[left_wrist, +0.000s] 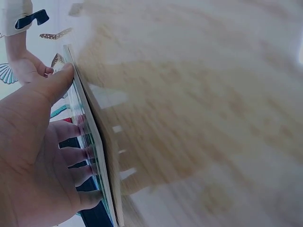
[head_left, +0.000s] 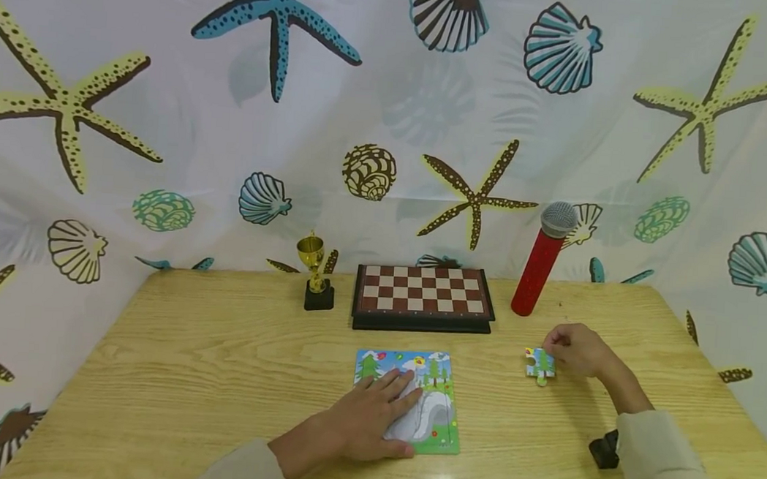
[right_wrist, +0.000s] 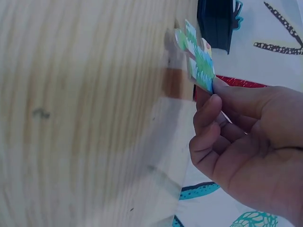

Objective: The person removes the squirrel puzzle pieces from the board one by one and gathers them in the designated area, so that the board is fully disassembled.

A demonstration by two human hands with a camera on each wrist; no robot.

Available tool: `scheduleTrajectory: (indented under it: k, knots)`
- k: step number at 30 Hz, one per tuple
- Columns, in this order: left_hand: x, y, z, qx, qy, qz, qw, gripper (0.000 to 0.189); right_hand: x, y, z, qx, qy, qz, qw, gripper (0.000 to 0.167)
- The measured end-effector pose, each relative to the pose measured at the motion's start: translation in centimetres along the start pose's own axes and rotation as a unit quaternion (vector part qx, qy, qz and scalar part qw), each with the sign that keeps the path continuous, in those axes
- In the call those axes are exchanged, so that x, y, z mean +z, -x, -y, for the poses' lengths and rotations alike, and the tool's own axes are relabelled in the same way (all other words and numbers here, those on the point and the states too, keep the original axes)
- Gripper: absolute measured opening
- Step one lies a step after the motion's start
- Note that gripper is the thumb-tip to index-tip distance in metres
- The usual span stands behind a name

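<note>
A jigsaw puzzle [head_left: 439, 427] with trees, sky and a large grey shape lies flat on the wooden table in the head view. My left hand [head_left: 367, 420] rests on its left part with fingers spread, covering some of the picture. In the left wrist view, the fingertips [left_wrist: 90, 198] touch the puzzle's top while the thumb lies at its near edge. Off to the right, my right hand [head_left: 580, 348] pinches a jigsaw piece [head_left: 540, 366] by one edge between thumb and index finger. The right wrist view shows that piece [right_wrist: 202, 64] tilted and held above the tabletop.
Behind the puzzle sits a brown-and-white chessboard box [head_left: 425, 292]. A small gold trophy [head_left: 316, 268] stands to its left, and a red microphone [head_left: 543, 260] leans to its right. A patterned cloth [head_left: 324, 133] hangs along the table's back edge.
</note>
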State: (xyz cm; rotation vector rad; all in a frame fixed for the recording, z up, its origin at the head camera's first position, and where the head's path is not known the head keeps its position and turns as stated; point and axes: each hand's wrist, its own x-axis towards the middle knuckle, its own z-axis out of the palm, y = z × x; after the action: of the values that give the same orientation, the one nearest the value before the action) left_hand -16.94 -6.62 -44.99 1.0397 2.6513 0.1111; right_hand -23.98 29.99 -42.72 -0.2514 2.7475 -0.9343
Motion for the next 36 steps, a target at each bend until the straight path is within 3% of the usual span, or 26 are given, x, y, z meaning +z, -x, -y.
scheduleTrajectory:
  k: [9, 17, 23, 29, 36]
  knots:
    - [0.0, 0.1, -0.1, 0.003, 0.004, 0.001, 1.0, 0.081, -0.6, -0.1, -1.8, 0.03, 0.041, 0.008, 0.9987, 0.014]
    - [-0.1, 0.2, -0.2, 0.002, 0.007, 0.001, 1.0, 0.081, -1.0, -0.1, -1.8, 0.042, 0.034, 0.007, 0.9985, 0.015]
    - [-0.1, 0.2, -0.1, 0.005, 0.01, -0.003, 0.9999, 0.081, -0.9, -0.3, -1.6, 0.045, 0.061, -0.006, 0.9971, 0.014]
    - [0.0, 0.3, 0.0, 0.009, 0.018, -0.003, 0.9998, 0.081, -0.1, -0.8, 0.0, 0.014, 0.066, -0.021, 0.9975, 0.012]
    - [0.0, 0.4, 0.1, 0.011, 0.025, -0.007, 0.9996, 0.081, 2.0, -1.6, 3.9, -0.026, 0.033, -0.013, 0.999, 0.01]
